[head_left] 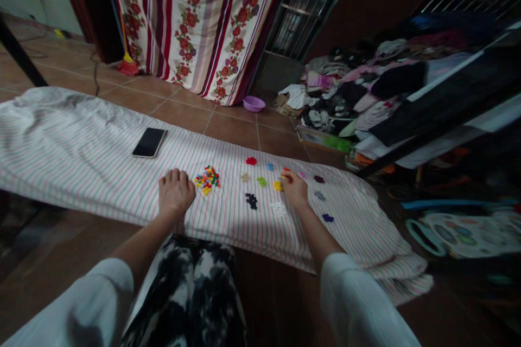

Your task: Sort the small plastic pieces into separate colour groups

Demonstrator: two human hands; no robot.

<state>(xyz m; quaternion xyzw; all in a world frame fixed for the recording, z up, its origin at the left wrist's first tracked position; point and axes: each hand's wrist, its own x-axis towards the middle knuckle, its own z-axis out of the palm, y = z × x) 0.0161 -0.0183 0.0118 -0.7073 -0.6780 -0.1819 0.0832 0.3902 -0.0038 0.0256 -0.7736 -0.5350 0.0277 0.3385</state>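
Note:
My left hand (176, 191) rests on the striped cloth, its fingers curled, just left of a mixed pile of small coloured pieces (208, 179). My right hand (293, 187) is pinched beside the small yellow pile (278, 186); what its fingertips hold is too small to make out. Single-colour groups lie around it: red (251, 161), light blue (270, 166), beige (245, 177), green (261, 181), black (251, 201), white (279, 207), orange (286, 169), pink (302, 174), dark brown (318, 179), grey (319, 195) and dark blue (328, 218).
A phone (150, 142) lies on the striped cloth (101, 157) to the left. Beyond the cloth's far edge are a purple basin (254, 103), a floral curtain (191, 21) and a heap of clothes (358, 87). A dark bar (402, 143) slants at right.

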